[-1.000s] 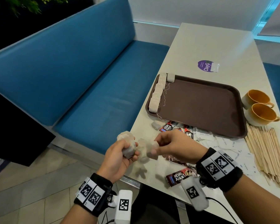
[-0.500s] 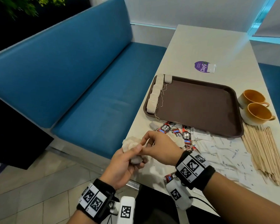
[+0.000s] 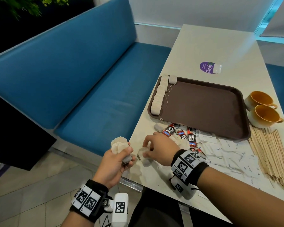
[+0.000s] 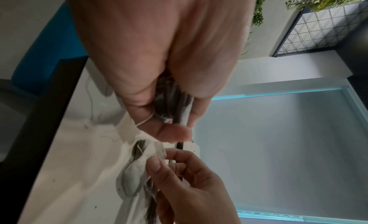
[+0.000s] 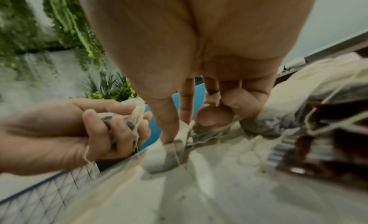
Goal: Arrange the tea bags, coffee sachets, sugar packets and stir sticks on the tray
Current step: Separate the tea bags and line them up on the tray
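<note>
Pale table (image 3: pixel 208 51): both hands pinch soft, crumpled tea bags (image 3: pixel 119 145).

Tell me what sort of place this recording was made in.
Probably a cafe or canteen booth: a padded blue bench seat beside a long pale table, a brown plastic serving tray, two orange ceramic cups, and a purple round sticker on the tabletop.

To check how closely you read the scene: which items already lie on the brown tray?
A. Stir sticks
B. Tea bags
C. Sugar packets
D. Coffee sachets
B: a row of tea bags lies along the left edge of the tray, while the coffee sachets, sugar packets and stir sticks lie on the table outside it.
</note>
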The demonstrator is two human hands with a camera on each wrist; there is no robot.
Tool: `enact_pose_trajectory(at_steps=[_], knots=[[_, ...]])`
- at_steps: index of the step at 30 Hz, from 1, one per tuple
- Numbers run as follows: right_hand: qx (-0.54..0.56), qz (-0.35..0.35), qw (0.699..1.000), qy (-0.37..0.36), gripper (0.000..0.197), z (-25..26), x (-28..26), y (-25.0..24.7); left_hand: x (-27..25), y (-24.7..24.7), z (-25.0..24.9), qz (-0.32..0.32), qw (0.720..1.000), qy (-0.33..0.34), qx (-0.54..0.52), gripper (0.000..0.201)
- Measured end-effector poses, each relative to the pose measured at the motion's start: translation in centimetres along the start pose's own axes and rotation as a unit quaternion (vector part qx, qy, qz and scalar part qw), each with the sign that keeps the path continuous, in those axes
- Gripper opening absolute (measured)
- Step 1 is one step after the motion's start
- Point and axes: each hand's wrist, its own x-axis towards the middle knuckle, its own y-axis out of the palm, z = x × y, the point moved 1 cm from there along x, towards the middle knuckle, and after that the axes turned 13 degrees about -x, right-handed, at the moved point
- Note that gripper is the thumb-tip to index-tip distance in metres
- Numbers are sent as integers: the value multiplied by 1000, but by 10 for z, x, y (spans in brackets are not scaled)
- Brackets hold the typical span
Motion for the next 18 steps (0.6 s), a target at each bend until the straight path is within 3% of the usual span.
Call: enact_pose_trajectory(at_steps=[5,13,16,18], knots=[[9,-12,1000,-9,11,-7,-3,-5,2,-1,2,-5,1000,7,8,21],[121,1,991,-52,13,-15,-31,-39,4,6,7,35,999,41,6,67],[232,67,965,-100,13,-3,-34,-50,4,11,11,54,998,36,12,100],[304,92,941,-114,14,4,-33,-52,3,13,14,86,996,25,23,110]])
